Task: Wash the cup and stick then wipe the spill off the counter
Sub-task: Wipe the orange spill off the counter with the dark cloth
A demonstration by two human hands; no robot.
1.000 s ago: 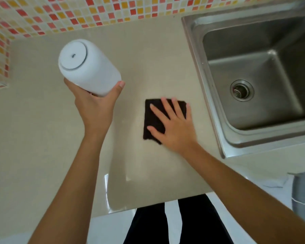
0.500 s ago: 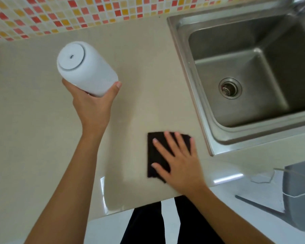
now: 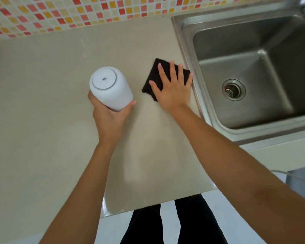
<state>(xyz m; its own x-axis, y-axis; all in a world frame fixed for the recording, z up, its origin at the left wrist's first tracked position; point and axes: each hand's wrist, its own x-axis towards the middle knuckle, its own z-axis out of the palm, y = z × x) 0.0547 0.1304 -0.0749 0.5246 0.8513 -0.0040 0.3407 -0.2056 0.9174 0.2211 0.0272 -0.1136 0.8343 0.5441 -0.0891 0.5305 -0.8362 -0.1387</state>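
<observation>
Wiping is going on, so the washing seems done. The right hand [image 3: 172,88] presses flat, fingers spread, on the dark cloth [image 3: 154,76] beside the sink [image 3: 186,50], middle of the frame. The left hand [image 3: 109,118] grips the white cup [image 3: 109,90], lifted above the counter [image 3: 42,103]. No stick is visible, and the spill is hard to see.

Desk [image 3: 42,120]: pale beige, smooth, glossy at its near edge. A dark cloth [image 3: 154,76] lay flat on it, just beside the rim of the stainless steel sink [image 3: 186,50] set into the desk's right side.
</observation>
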